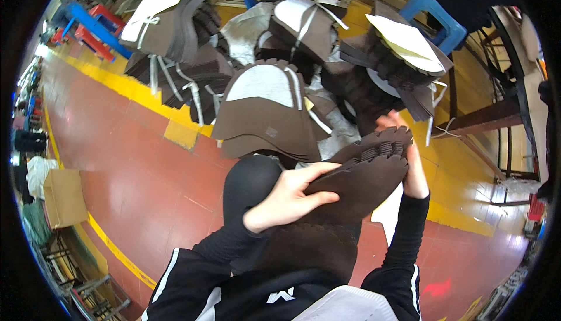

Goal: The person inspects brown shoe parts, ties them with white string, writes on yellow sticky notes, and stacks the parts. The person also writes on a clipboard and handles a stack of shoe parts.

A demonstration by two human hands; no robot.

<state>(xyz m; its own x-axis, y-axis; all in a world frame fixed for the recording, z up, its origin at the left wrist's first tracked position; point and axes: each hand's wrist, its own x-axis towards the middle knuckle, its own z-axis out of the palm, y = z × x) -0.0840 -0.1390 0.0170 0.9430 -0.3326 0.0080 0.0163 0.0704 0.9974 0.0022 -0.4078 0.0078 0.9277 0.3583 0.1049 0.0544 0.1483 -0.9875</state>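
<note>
A stack of dark brown, sole-shaped shoe pieces (365, 189) with a notched, rounded end is tilted above my lap. My left hand (292, 195) grips its near left end, thumb lying on the upper face and fingers along the far edge. My right hand (414, 166) wraps around the notched end from the right; its fingertips show blurred behind the stack, and the rest of the fingers are hidden. More brown pieces (315, 251) lie across my lap beneath the stack.
In front of my knees lies a heap of brown shoe-piece bundles (263, 119), several tied with white strips and topped with pale sheets. A blue stool (432, 14) stands at the far right, near a wooden-legged table (485, 116). A cardboard box (64, 198) is at the left.
</note>
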